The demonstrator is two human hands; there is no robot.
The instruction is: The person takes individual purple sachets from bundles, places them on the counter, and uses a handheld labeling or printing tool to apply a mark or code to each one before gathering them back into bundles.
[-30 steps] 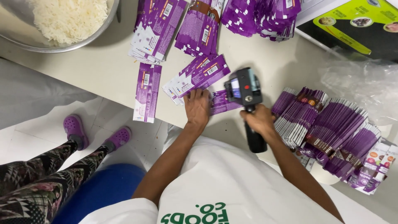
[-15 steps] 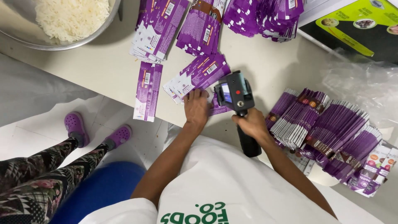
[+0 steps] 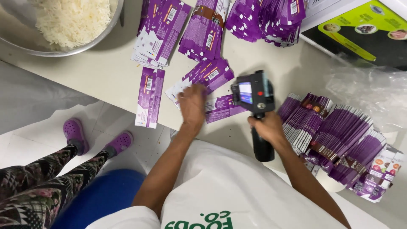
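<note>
The flat purple pouch (image 3: 222, 109) lies on the pale table (image 3: 101, 72), directly under the head of the handheld printer (image 3: 254, 95) and just beside the left hand (image 3: 193, 106). That hand rests palm down with fingers spread, pressing on the pouch's near end; it looks blurred, so whether it pinches the pouch or only flattens it cannot be told. The right hand (image 3: 268, 128) is closed around the printer's black handle, the device's lit screen facing up. Beyond the left hand's fingertips a small fan of purple pouches (image 3: 203, 76) lies on the table, and a single pouch strip (image 3: 148, 96) lies well off to that hand's outer side. Just outside the right hand sits a leaning stack of pouches (image 3: 339, 140). Far past the left hand stands a metal bowl (image 3: 25, 44) of white rice (image 3: 72, 19).
</note>
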